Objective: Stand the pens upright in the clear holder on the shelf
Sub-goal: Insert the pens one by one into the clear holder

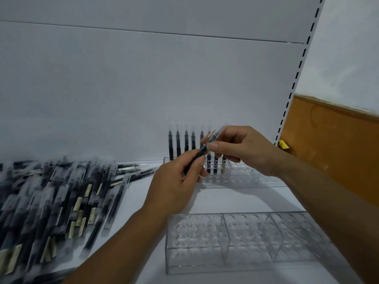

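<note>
I had the left hand and right hand both pinching one tilted pen, just before the clear holder, whose upright pens stood behind both hands. A second holder lay under the wrists; loose pens lay heaped left of the left hand.

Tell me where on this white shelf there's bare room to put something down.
Bare white shelf shows in the strip between the far clear plastic holder with standing pens and the empty clear plastic holder in front, and in a wedge between the heap of black pens and the left forearm. The left side is crowded with that heap.
</note>
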Demonstrator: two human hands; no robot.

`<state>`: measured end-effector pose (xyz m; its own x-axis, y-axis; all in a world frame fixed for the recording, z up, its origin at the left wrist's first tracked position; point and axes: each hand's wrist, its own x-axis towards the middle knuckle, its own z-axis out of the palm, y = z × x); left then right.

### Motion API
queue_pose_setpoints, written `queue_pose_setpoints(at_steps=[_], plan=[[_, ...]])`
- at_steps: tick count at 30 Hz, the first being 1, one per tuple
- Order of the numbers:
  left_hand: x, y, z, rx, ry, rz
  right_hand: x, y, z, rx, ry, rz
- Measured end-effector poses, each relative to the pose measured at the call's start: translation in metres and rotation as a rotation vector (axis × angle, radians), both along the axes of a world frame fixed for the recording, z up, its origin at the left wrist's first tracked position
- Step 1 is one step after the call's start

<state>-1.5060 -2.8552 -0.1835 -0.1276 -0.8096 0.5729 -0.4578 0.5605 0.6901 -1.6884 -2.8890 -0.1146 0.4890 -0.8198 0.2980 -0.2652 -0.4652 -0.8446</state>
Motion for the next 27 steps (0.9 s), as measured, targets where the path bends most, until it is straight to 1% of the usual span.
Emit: queue_pose_setpoints(at_steps=[2, 4, 7, 9, 12, 16, 20, 27], plan=[[0.002, -0.002, -0.002, -0.045, -0.057, 0.038, 0.001, 0.000, 0.001, -0.007, -0.024, -0.011], [0.005, -0.005, -0.005, -0.066, -0.166, 0.059, 0.000, -0.001, 0.004, -0.004, -0.138, -0.063], [0.010, -0.009, -0.009, -0.029, -0.441, 0.058, -0.010, -0.007, 0.011, -0.055, -0.344, -0.244], [0.012, -0.011, -0.011, -0.036, -0.569, 0.061, -0.018, -0.012, 0.013, -0.128, -0.377, -0.395], [0.013, -0.014, -0.012, -0.050, -0.656, 0.084, -0.024, -0.020, 0.007, -0.189, -0.265, -0.530], [0.014, -0.016, -0.013, -0.067, -0.723, 0.119, -0.023, -0.023, -0.001, -0.223, -0.077, -0.574], [0.016, -0.017, -0.014, -0.051, -0.705, 0.127, -0.023, -0.025, -0.002, -0.199, -0.036, -0.589], [0.018, -0.018, -0.015, -0.064, -0.697, 0.110, -0.024, -0.028, -0.004, -0.237, 0.023, -0.661]])
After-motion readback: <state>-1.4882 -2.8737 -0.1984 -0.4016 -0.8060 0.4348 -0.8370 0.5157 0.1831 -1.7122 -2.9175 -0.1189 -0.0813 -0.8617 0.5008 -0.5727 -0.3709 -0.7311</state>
